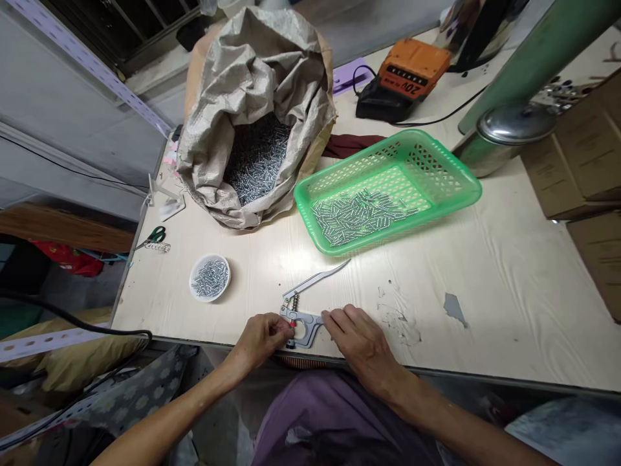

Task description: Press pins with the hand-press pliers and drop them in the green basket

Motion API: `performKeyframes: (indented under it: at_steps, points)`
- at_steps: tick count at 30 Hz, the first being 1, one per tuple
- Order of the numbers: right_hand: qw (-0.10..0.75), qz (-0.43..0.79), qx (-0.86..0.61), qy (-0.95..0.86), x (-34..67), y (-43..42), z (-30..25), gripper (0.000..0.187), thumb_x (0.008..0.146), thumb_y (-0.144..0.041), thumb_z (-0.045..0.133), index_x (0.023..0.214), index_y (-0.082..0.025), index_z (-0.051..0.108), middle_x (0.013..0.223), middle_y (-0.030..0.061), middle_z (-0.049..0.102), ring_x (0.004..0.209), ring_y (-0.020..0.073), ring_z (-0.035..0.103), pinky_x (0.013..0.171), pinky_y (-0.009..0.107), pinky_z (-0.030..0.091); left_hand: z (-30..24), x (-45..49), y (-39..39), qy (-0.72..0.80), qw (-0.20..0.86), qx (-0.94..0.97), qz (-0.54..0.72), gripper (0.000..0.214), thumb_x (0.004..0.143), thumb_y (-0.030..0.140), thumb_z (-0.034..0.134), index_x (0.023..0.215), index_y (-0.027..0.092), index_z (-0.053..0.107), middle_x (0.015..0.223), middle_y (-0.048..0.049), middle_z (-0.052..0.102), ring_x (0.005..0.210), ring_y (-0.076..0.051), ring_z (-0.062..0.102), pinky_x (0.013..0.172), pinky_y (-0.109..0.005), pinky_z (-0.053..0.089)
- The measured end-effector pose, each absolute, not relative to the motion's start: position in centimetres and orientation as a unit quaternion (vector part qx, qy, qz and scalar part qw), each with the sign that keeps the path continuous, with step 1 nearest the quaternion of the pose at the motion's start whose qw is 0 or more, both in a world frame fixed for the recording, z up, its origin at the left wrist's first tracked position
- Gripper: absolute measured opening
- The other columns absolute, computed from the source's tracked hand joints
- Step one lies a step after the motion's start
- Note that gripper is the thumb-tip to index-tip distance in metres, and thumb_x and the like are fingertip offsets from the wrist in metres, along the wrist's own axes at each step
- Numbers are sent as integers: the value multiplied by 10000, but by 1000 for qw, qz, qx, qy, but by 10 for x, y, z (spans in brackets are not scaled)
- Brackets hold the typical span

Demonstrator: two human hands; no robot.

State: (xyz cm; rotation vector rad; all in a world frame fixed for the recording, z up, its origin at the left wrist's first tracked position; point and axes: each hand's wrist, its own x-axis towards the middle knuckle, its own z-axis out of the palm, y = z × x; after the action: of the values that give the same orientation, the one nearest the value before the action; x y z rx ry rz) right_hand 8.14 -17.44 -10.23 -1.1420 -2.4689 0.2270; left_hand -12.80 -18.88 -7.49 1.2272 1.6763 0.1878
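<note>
Grey hand-press pliers [306, 328] lie near the front edge of the table, with a spring and a red tip at their jaw. Their long upper lever [317, 281] is raised, away from the lower handle. My right hand [356, 333] is closed on the lower handle. At the jaw, by the red tip, the fingers of my left hand [266, 336] are pinched together; whatever is between them is too small to make out. A white bowl [228, 288] of small metal springs stands left of the pliers. Beyond them, more springs [359, 213] lie in a green basket [451, 194].
Behind stands an open woven sack [208, 123] full of small metal pieces. An orange-and-black battery charger [402, 81], a green post [528, 65] and cardboard boxes [577, 155] occupy the back and right. Green-handled scissors [156, 235] lie at the left edge.
</note>
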Motion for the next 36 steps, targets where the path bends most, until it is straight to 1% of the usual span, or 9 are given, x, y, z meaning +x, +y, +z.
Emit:
performKeyframes:
  at_steps: [3,5,8,12,18,27,30,33,36]
  points:
    - [175,83,-422,-886,83,-171,-102,213,792,-119,550,997,-160,593,849,48,620,751,187,508,654,316,381,-76,-128,-190,696,504,504,88,231,711,344,554,655,129,621,557,3,563,529,-102,461,495,-200,351]
    - [167,77,-425,-886,83,-165,-102,406,767,-265,626,1143,-142,536,1092,107,604,967,242,514,777,348,398,-76,-128,-190,697,503,502,92,240,703,353,556,657,128,623,557,3,565,526,-101,461,498,-203,349]
    - [158,54,-409,-897,83,-153,-105,742,680,-452,690,1267,-77,433,1356,183,424,1266,316,309,981,411,301,-75,-127,-190,703,494,503,93,262,689,378,562,653,127,626,553,2,571,519,-104,465,493,-205,344]
    - [121,46,-390,-912,80,-138,-106,926,573,-546,734,1275,-35,413,1339,221,424,1295,345,264,1045,444,207,-75,-126,-191,704,484,510,99,276,689,390,557,633,128,623,533,7,564,508,-102,460,484,-203,336]
    - [70,49,-389,-918,76,-128,-87,906,559,-499,764,1265,-51,415,1143,174,547,1058,313,455,967,473,274,-75,-125,-191,706,482,509,99,251,699,359,558,634,126,624,525,12,554,507,-96,444,473,-196,335]
    - [66,95,-406,-907,79,-133,-83,618,613,-363,762,1107,-90,510,973,109,536,879,248,450,749,349,362,-76,-128,-196,708,435,552,70,272,768,366,535,627,141,598,550,10,560,530,-112,497,500,-213,386]
    - [74,96,-426,-896,77,-141,-88,618,606,-324,769,1113,-99,497,996,112,529,899,256,448,757,351,369,-75,-122,-203,702,297,642,80,254,773,400,573,813,153,612,775,-50,628,739,-185,583,647,-298,475]
    - [78,85,-432,-894,72,-146,-92,569,616,-271,761,1095,-104,502,986,109,542,896,251,460,777,354,380,-76,-106,-201,622,189,756,79,603,696,394,674,1211,161,462,1221,-147,528,1143,-305,471,893,-459,438]
    - [86,70,-416,-903,70,-147,-93,589,625,-263,744,1128,-96,487,1001,121,553,909,251,471,795,363,395,-79,-89,-188,569,162,805,40,812,678,333,688,1351,141,276,1357,-176,406,1256,-344,348,975,-523,364]
